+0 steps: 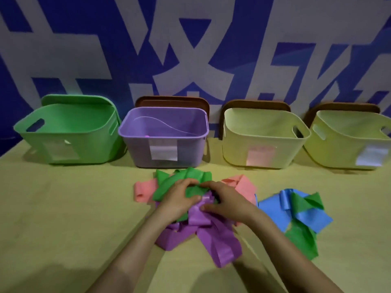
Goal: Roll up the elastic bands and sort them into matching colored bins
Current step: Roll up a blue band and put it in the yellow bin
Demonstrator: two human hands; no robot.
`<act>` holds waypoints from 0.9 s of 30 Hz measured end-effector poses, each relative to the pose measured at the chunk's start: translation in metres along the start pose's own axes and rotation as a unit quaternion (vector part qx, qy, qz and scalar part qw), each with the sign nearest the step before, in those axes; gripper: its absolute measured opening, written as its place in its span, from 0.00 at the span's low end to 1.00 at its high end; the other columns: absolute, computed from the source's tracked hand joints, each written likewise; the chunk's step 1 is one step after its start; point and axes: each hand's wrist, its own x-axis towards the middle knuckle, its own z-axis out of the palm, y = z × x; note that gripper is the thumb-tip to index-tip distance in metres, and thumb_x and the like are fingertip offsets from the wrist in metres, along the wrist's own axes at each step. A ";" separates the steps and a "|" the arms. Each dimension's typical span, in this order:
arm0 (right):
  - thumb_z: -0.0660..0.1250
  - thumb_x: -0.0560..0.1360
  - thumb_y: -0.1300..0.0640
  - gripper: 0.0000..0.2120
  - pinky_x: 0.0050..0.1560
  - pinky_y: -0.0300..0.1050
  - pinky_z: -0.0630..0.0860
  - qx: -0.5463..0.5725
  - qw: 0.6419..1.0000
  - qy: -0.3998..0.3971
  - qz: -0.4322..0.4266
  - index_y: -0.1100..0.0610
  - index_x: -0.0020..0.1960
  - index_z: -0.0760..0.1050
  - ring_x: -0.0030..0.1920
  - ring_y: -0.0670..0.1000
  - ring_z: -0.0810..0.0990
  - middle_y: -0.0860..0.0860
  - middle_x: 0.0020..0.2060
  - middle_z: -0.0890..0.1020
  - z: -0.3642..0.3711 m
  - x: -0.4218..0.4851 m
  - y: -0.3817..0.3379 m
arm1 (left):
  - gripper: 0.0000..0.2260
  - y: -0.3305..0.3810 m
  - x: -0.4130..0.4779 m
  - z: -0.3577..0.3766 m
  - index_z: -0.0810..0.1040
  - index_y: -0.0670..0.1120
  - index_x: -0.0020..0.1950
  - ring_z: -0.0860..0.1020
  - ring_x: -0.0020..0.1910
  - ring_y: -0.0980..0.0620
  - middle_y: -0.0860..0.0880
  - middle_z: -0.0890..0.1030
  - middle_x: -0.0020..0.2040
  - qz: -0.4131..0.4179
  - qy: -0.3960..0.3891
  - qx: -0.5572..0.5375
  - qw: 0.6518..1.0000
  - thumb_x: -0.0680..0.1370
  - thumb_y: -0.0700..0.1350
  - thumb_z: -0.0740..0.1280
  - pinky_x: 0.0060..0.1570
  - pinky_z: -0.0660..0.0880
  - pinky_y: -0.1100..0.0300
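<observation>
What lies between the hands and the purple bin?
Head view: only the crumpled green band, reaching nearly to the purple bin's base.

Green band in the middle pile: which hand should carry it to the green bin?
Left, probably. The left hand grips the green band, and the green bin stands leftmost, on its side; the right hand would have to cross over.

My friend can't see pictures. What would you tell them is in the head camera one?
The left hand and right hand grip a green band atop a purple band on a yellow table, with pink bands and a blue band beside them. Behind stand a green bin, a purple bin and two yellow bins.
</observation>
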 end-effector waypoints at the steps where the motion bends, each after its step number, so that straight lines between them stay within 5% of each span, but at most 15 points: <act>1: 0.72 0.72 0.51 0.26 0.56 0.40 0.68 -0.023 0.999 0.025 -0.007 0.55 0.68 0.71 0.60 0.52 0.75 0.53 0.60 0.78 0.007 -0.002 0.003 | 0.17 -0.004 -0.001 0.003 0.78 0.41 0.60 0.74 0.60 0.51 0.46 0.77 0.59 0.011 0.013 0.037 0.999 0.72 0.38 0.73 0.60 0.66 0.64; 6: 0.68 0.76 0.57 0.08 0.39 0.31 0.66 0.033 0.986 0.151 -0.060 0.58 0.53 0.80 0.42 0.48 0.77 0.49 0.42 0.81 0.011 -0.019 0.013 | 0.09 0.007 -0.014 0.006 0.83 0.40 0.50 0.76 0.48 0.52 0.48 0.81 0.46 0.076 0.117 0.049 0.989 0.73 0.43 0.74 0.45 0.66 0.63; 10: 0.69 0.75 0.59 0.05 0.46 0.32 0.73 0.228 0.952 0.201 -0.030 0.58 0.48 0.82 0.42 0.44 0.78 0.49 0.41 0.83 0.007 -0.035 0.014 | 0.09 0.022 -0.033 0.010 0.84 0.42 0.51 0.77 0.47 0.52 0.48 0.83 0.47 0.097 0.127 0.002 0.987 0.76 0.47 0.69 0.43 0.66 0.63; 13: 0.68 0.76 0.60 0.05 0.50 0.42 0.75 0.316 0.920 0.230 -0.019 0.55 0.46 0.82 0.43 0.45 0.78 0.48 0.40 0.83 0.004 -0.043 0.006 | 0.11 0.037 -0.041 0.011 0.84 0.43 0.52 0.77 0.48 0.53 0.46 0.84 0.49 0.072 0.118 -0.057 0.989 0.79 0.48 0.66 0.47 0.69 0.61; 17: 0.66 0.77 0.62 0.06 0.39 0.30 0.74 0.405 0.877 0.259 -0.003 0.60 0.51 0.81 0.41 0.45 0.79 0.50 0.41 0.82 -0.009 -0.043 -0.006 | 0.09 0.060 -0.041 0.003 0.82 0.48 0.43 0.78 0.50 0.50 0.50 0.82 0.44 0.037 0.141 -0.201 0.969 0.80 0.46 0.64 0.57 0.72 0.56; 19: 0.65 0.78 0.63 0.05 0.38 0.33 0.74 0.470 0.842 0.265 -0.003 0.60 0.49 0.80 0.41 0.48 0.79 0.53 0.40 0.82 -0.015 -0.042 -0.008 | 0.04 0.064 -0.037 -0.001 0.81 0.46 0.49 0.78 0.54 0.46 0.49 0.80 0.48 0.046 0.148 -0.185 0.970 0.78 0.45 0.67 0.56 0.72 0.56; 22: 0.61 0.78 0.67 0.09 0.35 0.33 0.73 0.534 0.800 0.271 -0.016 0.59 0.43 0.76 0.37 0.48 0.76 0.53 0.36 0.78 -0.023 -0.040 -0.007 | 0.13 0.061 -0.036 -0.002 0.78 0.44 0.53 0.77 0.52 0.49 0.49 0.78 0.49 0.021 0.140 -0.115 0.983 0.73 0.46 0.74 0.56 0.72 0.56; 25: 0.59 0.75 0.74 0.13 0.34 0.36 0.72 0.505 0.824 0.256 0.003 0.58 0.42 0.74 0.37 0.48 0.75 0.53 0.37 0.77 -0.024 -0.036 -0.002 | 0.06 0.056 -0.031 -0.001 0.78 0.48 0.40 0.76 0.43 0.50 0.49 0.80 0.40 0.050 0.148 -0.141 0.978 0.73 0.42 0.74 0.49 0.72 0.55; 27: 0.58 0.72 0.76 0.15 0.32 0.37 0.71 0.453 0.861 0.232 0.007 0.57 0.44 0.72 0.36 0.49 0.74 0.53 0.38 0.76 -0.023 -0.036 0.002 | 0.06 0.060 -0.029 -0.001 0.78 0.50 0.39 0.76 0.43 0.51 0.50 0.79 0.39 0.059 0.164 -0.191 0.966 0.74 0.42 0.72 0.47 0.71 0.56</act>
